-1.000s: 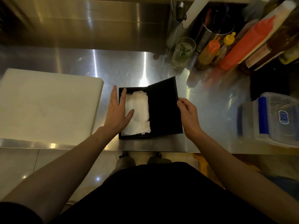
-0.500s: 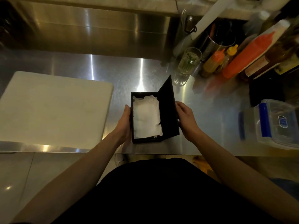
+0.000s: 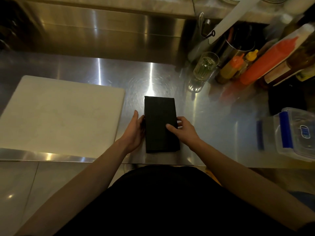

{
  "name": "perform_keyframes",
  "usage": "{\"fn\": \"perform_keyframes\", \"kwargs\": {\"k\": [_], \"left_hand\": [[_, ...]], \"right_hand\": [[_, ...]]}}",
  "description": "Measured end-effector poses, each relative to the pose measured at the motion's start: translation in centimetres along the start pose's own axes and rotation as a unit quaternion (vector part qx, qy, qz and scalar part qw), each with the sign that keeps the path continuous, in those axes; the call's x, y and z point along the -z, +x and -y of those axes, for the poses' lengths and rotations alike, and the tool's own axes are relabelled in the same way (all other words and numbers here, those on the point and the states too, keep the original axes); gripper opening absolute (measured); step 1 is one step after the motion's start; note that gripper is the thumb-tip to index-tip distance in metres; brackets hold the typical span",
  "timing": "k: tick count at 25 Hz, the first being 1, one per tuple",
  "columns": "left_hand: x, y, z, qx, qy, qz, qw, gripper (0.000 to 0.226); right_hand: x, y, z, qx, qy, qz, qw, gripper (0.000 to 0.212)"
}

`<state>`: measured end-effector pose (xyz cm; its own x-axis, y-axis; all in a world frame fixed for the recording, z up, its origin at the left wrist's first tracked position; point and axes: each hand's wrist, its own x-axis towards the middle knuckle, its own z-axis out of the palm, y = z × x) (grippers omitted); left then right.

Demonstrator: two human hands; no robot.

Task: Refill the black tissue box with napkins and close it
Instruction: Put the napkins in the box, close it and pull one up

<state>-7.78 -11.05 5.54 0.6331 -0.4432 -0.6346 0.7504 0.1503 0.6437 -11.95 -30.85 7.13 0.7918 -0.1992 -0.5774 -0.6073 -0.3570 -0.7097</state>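
Tissue box lid (image 3: 157,113) now down flat

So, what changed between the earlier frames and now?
The lid swung down leftward over the napkins; the black tissue box is now closed, napkins hidden. The left hand moved off the napkins to press the box's left side. The right hand followed the lid over and grips its right edge. The cutting board, glass and plastic container stayed put.

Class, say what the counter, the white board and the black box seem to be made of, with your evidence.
Counter: brushed stainless steel, by its streaked bright reflections. Board: likely plastic, matte white, with no grain or glare. Box: matte black, reflecting nothing; perhaps plastic or covered card, the look leaves it open.
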Motion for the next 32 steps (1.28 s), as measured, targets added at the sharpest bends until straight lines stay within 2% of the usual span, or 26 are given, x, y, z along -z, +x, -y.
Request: {"fn": "perform_keyframes", "kwargs": {"k": [6, 13, 17, 21, 26, 32], "left_hand": [[-0.5, -0.1, 0.2, -0.003, 0.036, -0.009, 0.999, 0.052], [-1.3, 0.3, -0.2, -0.008, 0.052, -0.022, 0.998, 0.054], [-1.5, 0.1, -1.9, -0.066, 0.065, -0.035, 0.995, 0.055], [-3.0, -1.1, -6.1, -0.161, 0.090, -0.104, 0.977, 0.045], [-4.1, -1.9, -8.8, -0.210, 0.018, -0.154, 0.965, 0.044], [-3.4, -1.5, -7.7, -0.201, 0.004, -0.173, 0.964, 0.035]], "right_hand": [[-0.4, 0.2, 0.0, 0.008, -0.048, -0.016, 0.999, 0.063], [-0.2, 0.9, 0.5, -0.034, -0.040, 0.018, 0.998, 0.057], [0.4, 0.5, 1.3, 0.006, 0.044, -0.012, 0.999, 0.044], [1.7, 0.2, 3.6, 0.074, 0.121, -0.075, 0.987, 0.036], [3.2, 0.1, 5.9, 0.073, 0.307, -0.045, 0.948, 0.029], [3.0, 0.6, 5.6, 0.068, 0.350, -0.011, 0.934, 0.031]]}}
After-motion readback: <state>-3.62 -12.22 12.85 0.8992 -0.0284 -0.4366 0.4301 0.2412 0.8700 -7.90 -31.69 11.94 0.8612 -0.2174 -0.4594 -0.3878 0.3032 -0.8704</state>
